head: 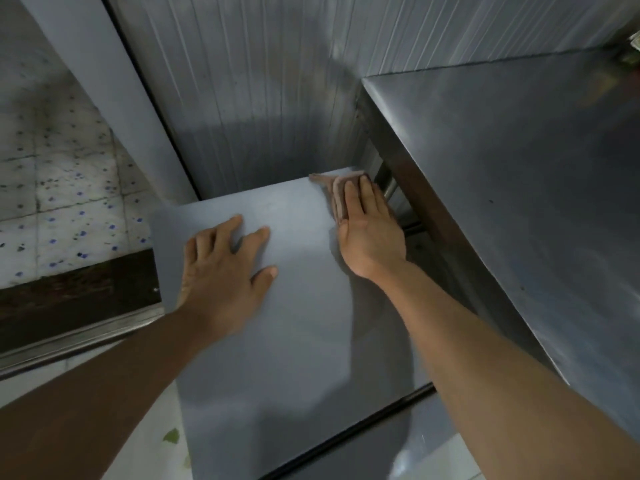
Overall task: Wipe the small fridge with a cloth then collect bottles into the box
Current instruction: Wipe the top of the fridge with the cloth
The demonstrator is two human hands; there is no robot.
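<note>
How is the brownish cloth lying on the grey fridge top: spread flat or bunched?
Bunched: raised folds show in the brownish cloth beside the right hand pressing it.

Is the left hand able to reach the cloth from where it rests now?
Probably yes. The left hand lies flat on the fridge top, with bare surface between it and the cloth. The right hand presses on the cloth and covers part of it, leaving its left edge free.

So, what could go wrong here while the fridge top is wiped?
The cloth lies under the right hand at the far right corner of the fridge top, beside the gap to the steel table; it might slip into that gap. The hand may also knock the table's edge.
</note>
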